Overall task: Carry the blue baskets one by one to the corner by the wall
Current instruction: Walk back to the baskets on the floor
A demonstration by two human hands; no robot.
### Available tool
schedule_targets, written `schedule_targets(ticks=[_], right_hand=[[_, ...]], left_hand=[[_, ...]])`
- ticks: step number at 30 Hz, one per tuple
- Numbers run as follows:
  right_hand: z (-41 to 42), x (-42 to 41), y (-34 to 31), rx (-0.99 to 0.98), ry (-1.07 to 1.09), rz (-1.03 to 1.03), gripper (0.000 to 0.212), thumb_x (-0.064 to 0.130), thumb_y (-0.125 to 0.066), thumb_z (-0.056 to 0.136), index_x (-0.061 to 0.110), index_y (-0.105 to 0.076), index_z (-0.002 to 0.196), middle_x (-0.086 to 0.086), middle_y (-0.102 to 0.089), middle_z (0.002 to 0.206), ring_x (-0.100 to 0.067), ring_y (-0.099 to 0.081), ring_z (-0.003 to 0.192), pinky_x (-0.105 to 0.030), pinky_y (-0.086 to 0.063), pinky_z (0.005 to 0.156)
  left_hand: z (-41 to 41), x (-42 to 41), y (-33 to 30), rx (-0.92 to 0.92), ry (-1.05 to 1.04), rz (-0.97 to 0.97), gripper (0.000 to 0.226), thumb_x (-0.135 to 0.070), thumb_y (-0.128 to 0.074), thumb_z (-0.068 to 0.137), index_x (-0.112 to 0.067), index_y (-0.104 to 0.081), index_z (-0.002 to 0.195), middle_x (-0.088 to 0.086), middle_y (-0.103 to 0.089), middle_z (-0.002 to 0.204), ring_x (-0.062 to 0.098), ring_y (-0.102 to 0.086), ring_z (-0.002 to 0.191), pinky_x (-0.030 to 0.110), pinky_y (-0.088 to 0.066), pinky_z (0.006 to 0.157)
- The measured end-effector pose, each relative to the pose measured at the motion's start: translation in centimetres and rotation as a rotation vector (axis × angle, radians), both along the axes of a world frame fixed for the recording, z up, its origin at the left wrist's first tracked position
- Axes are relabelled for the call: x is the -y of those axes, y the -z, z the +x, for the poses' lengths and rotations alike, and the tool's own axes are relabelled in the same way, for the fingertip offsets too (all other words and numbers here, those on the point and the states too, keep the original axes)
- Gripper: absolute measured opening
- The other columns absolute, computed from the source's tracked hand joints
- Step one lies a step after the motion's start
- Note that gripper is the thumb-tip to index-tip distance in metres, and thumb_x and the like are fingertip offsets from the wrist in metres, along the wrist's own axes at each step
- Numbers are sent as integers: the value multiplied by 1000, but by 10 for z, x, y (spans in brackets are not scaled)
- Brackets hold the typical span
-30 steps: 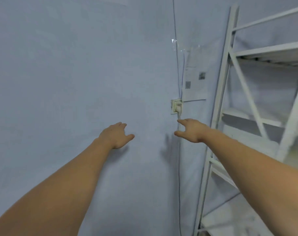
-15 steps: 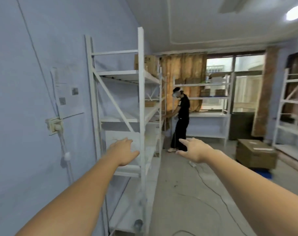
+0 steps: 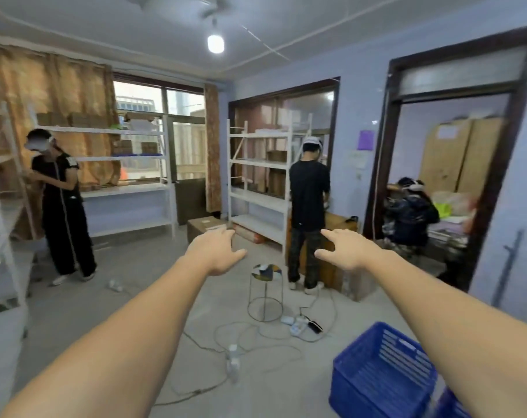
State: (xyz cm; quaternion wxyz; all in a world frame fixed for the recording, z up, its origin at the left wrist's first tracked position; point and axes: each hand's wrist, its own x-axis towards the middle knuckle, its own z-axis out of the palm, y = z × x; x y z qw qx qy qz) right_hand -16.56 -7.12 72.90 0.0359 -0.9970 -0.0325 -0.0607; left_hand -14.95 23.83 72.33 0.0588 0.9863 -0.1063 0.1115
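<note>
Above the floor, left hand (image 3: 217,251) and right hand (image 3: 346,251) are held out empty, fingers spread; blue basket (image 3: 379,372) is seen lower right, untouched

Basket (image 3: 379,372) on the floor (image 3: 135,297) at lower right; stool (image 3: 265,292) beyond it, cables (image 3: 256,336) between

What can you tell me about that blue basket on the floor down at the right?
The blue basket looks like hard plastic, box-shaped, with rows of horizontal slots along its walls and an open top. It sits upright on the grey floor at the lower right, partly hidden behind the person's right forearm. Nothing can be seen inside it. Neither hand touches it: the right hand and the left hand are both open and stretched out ahead, well above it. A second blue shape shows at the bottom corner beside it, mostly cut off.
</note>
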Motion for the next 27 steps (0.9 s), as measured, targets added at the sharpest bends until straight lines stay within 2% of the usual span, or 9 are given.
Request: schedule_targets(ticks=[3, 7, 10, 18, 23, 27], right_hand=[[-22, 98, 8, -26, 149, 21, 87, 72, -35, 90, 24, -21, 160, -8, -25, 166, -31, -26, 151, -48, -27, 120], [-55, 186, 13, -22, 326, 23, 90, 74, -36, 86, 23, -24, 160, -9, -31, 164, -31, -32, 148, -46, -30, 119], [-71, 234, 19, -57, 432, -15, 84, 69, -38, 92, 23, -20, 161, -11, -25, 166, -31, -26, 150, -46, -26, 121], [-118, 339, 30, -27, 696, 1, 80, 63, -41, 95, 19, -24, 159, -11, -28, 164, -31, -28, 150, -46, -26, 121], [-149, 416, 42, -29, 847, 49, 80, 63, -42, 94, 21, -24, 159, -9, -28, 164, -31, -27, 150, -47, -26, 120], [-163, 481, 50, -11, 917, 47, 79, 65, -41, 93, 23, -26, 159, -9, -31, 163, -31, -30, 148, -47, -27, 120]], left_hand=[[14, 98, 9, -8, 146, 0, 76, -65, -44, 91, -20, -37, 152, 5, -37, 158, 27, -38, 143, 44, -35, 113], [37, 201, 20, -16, 289, 9, 80, -68, -42, 90, -21, -34, 154, 3, -34, 160, 26, -37, 144, 44, -35, 114], [52, 266, 24, -28, 392, 31, 79, -65, -41, 92, -20, -30, 156, 5, -28, 163, 28, -33, 146, 45, -33, 116], [78, 431, 39, -35, 679, 48, 79, -67, -44, 89, -21, -37, 153, 6, -39, 158, 28, -42, 140, 45, -39, 112], [73, 536, 51, -37, 808, 102, 82, -68, -42, 89, -21, -33, 155, 5, -30, 162, 28, -33, 146, 46, -29, 118], [69, 614, 51, -24, 862, 96, 81, -68, -42, 91, -21, -33, 155, 6, -30, 162, 29, -33, 146, 46, -30, 116]])
